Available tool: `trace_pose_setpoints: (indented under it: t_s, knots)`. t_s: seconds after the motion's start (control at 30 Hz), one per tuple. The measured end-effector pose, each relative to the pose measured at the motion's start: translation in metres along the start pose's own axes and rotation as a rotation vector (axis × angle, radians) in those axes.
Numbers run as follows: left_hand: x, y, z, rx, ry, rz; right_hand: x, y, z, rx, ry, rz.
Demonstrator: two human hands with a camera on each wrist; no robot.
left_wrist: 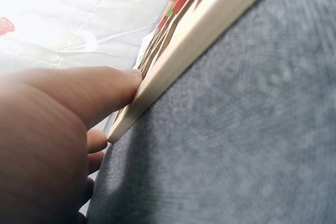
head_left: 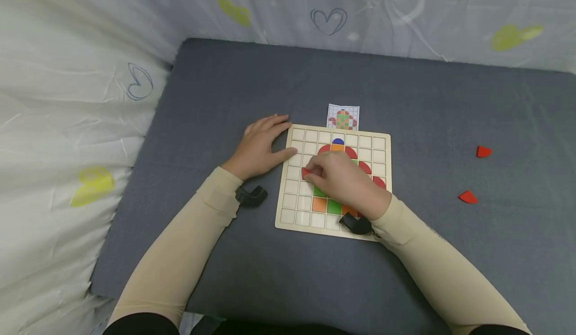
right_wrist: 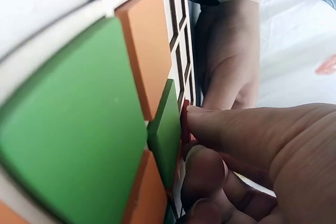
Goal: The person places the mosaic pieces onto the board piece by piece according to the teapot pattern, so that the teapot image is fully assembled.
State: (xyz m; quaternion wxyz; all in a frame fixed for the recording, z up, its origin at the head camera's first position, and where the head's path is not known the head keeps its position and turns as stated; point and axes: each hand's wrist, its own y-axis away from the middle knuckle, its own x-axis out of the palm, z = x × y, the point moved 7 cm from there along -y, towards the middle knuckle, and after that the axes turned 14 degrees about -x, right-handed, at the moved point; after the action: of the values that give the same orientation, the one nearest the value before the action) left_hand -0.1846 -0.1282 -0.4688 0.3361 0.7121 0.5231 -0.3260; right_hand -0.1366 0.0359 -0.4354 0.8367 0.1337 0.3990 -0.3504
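Note:
A wooden grid board [head_left: 288,201] lies on the table, partly filled with red, orange, green and blue pieces. Over its middle, my right hand [head_left: 344,177] pinches a red piece [head_left: 305,173] between thumb and fingertips, at a cell on the left side. The right wrist view shows that red piece [right_wrist: 185,124] at the thumb tip, beyond green [right_wrist: 79,114] and orange [right_wrist: 148,45] squares. My left hand [head_left: 261,145] rests at the board's left edge, fingers spread, thumb touching the rim. My right hand covers some of the pieces.
Two loose red pieces [head_left: 483,151] lie on the grey cloth [head_left: 432,110] to the right. A small card with a coloured pattern [head_left: 343,117] sits at the board's far edge. Pale printed curtains [head_left: 279,10] hang behind and to the left of the table.

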Motion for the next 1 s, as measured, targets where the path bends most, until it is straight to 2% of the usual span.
trace_pose_setpoints:
  t_s: [0.4,0.63,1.0]
  knots:
    - [0.000,-0.002,-0.001,0.002,-0.007,-0.006,-0.002,0.002,0.000,-0.027,0.021,-0.004]
    - [0.002,0.000,0.001,-0.003,-0.009,-0.005,0.004,0.003,0.012,-0.029,0.096,0.020]
    - [0.001,-0.001,0.001,0.001,-0.003,0.000,0.007,0.007,0.013,0.043,0.159,-0.024]
